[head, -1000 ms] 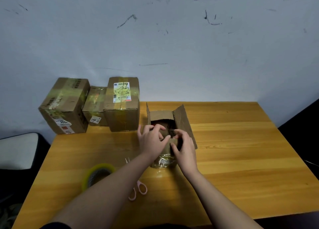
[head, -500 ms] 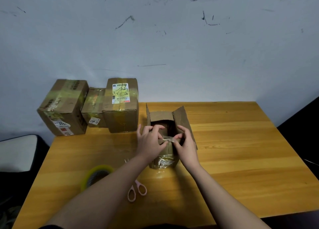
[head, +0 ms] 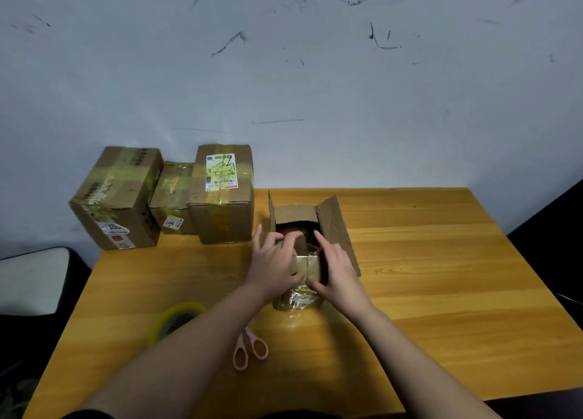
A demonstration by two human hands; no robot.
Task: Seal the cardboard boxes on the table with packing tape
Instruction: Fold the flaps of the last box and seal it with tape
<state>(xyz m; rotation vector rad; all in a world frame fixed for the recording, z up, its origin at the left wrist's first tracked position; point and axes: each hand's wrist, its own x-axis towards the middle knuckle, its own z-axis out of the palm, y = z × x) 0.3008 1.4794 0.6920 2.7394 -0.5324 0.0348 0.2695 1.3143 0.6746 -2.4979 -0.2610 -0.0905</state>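
1. Nearest us, our two forearms reach forward over the wooden bench (head: 426,292).
2. Pink-handled scissors (head: 249,351) lie flat on the bench between our arms, and a roll of packing tape (head: 176,319) sits just left of them, partly hidden by our left forearm.
3. Our left hand (head: 276,261) lies on the near left flap of the open cardboard box (head: 334,229), fingers spread and pressing down, clamped on nothing.
4. Our right hand (head: 336,268) presses flat on the near right flap, its thumb almost meeting our left thumb at the seam.
5. The box stands mid-bench; its far and right flaps stand up, and old shiny tape covers its near face.
6. Further left, three taped boxes (head: 220,197) stand together at the bench's far left corner against the scuffed wall (head: 315,87).
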